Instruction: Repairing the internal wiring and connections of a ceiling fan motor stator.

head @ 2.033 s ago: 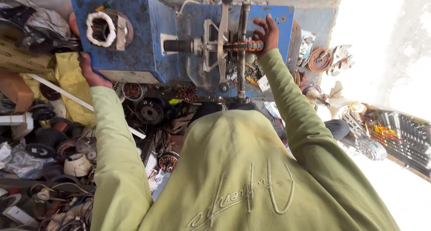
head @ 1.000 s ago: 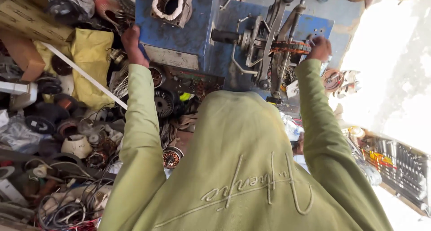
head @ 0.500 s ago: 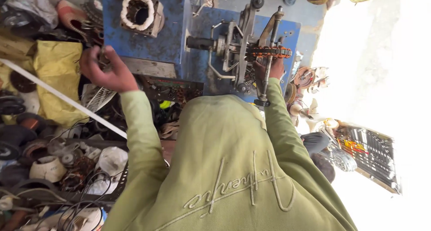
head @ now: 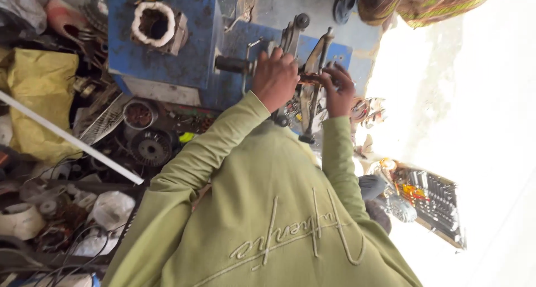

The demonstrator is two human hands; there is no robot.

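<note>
- Landmark: blue machine point(head: 167, 58), a blue metal box w/ a metal winding rig point(head: 304, 69) of levers & rods fixed to its right side.
- Left hand point(head: 274, 79) is on the rig, right of the machine's box, back of hand to the camera, fingers curled down over the metal parts; what exactly they grip is hidden under the hand.
- Right hand point(head: 339, 90) sits just right of the left hand, at the rig's far side, fingers bent round a thin copper-coloured spindle piece point(head: 310, 80) running between the 2 hands.
- Both arms in light green sleeves point(head: 223, 147), reaching up to the machine from below.
- On top of the box, left of the rig: motor stator w/ white-wrapped winding point(head: 155, 22).
- Left of the machine: yellow bag point(head: 33, 97) & a white pipe point(head: 70, 139) lying slantwise.
- Below the machine: pile of dark round motor parts point(head: 148, 147), wires, scrap.
- Well right & below the machine: open tool set tray point(head: 435, 200) on pale ground.
- Above-right of the machine: patterned cloth of another person point(head: 424, 5).
</note>
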